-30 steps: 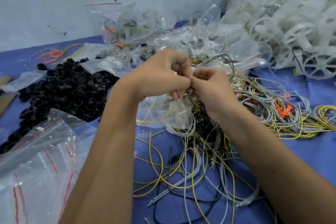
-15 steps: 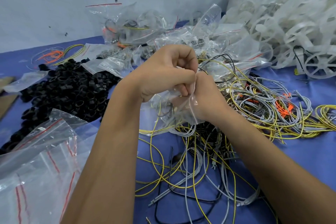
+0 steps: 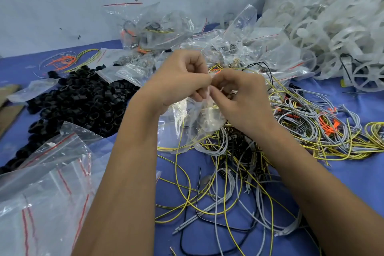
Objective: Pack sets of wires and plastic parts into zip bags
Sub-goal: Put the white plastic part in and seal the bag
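Observation:
My left hand (image 3: 178, 81) and my right hand (image 3: 241, 93) meet above the blue table, both pinching the top edge of a clear zip bag (image 3: 193, 122) that hangs below them. Yellow-green wires and a dark part show through the bag. Loose yellow, grey and black wires (image 3: 239, 172) lie tangled under and in front of my hands. A pile of black plastic rings (image 3: 79, 102) sits to the left. White plastic wheels (image 3: 332, 33) are heaped at the far right.
Empty zip bags with red strips (image 3: 45, 189) lie at the near left. Filled bags (image 3: 187, 35) pile up behind my hands against the wall. More wire bundles with orange ties (image 3: 328, 129) spread to the right. Cardboard (image 3: 8, 110) shows at the left edge.
My right hand has come back out of the bag and now pinches its top edge beside my left hand. The bag hangs slightly lower and fuller.

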The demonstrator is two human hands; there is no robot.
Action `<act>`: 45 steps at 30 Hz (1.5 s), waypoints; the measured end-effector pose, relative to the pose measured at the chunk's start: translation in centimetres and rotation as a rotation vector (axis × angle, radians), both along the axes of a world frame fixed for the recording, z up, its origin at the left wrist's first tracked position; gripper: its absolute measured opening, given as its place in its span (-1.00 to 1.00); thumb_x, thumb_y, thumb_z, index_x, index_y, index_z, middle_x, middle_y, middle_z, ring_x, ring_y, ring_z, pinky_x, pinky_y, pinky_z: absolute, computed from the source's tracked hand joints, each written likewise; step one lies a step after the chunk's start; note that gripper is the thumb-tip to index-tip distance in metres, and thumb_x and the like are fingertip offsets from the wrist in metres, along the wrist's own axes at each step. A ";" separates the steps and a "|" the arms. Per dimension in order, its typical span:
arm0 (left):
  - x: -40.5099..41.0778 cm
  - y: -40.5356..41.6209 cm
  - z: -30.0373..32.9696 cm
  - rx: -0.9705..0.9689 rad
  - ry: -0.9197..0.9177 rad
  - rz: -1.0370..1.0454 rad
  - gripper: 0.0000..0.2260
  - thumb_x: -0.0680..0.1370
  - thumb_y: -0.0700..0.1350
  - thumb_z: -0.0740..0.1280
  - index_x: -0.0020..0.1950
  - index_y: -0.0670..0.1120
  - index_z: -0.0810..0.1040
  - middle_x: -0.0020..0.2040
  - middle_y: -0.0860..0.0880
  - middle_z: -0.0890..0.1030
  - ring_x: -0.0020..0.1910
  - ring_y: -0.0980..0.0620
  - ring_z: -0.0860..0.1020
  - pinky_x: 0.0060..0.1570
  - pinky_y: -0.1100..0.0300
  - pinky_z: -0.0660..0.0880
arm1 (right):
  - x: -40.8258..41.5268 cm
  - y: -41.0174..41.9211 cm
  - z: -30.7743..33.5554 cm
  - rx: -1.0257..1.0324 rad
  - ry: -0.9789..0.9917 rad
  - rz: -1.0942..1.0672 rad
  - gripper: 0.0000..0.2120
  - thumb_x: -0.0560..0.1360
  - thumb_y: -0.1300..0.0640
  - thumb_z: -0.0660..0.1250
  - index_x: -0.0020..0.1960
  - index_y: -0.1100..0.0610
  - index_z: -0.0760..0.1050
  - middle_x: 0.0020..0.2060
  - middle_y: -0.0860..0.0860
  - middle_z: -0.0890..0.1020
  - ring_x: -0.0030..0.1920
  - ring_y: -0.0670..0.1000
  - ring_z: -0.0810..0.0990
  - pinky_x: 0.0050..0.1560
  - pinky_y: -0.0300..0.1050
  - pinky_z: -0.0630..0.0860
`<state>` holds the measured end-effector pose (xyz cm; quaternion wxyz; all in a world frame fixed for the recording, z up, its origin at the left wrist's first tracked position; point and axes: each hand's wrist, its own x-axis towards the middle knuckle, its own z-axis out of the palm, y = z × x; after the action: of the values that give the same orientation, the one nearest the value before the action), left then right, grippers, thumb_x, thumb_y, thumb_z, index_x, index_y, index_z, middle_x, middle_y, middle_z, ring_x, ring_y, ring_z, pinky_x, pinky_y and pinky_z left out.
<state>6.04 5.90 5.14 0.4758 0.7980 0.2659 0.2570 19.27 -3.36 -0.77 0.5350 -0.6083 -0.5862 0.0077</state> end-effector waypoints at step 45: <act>-0.6 0.4 -0.1 0.039 -0.010 -0.021 -0.89 0.29 -0.27 0.27 -0.22 -0.16 0.51 -0.42 -0.10 0.55 -0.45 0.00 0.53 -0.40 0.20 0.50 | 1.8 -0.1 0.1 -0.427 0.490 0.128 -0.89 0.47 0.29 0.46 -0.23 0.24 0.65 -0.47 0.10 0.59 -0.55 -0.05 0.38 -0.56 -0.31 0.24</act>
<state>5.45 6.33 5.02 0.4643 0.8085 0.2499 0.2612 21.08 -3.49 -0.63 0.5190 -0.6487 -0.4622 0.3102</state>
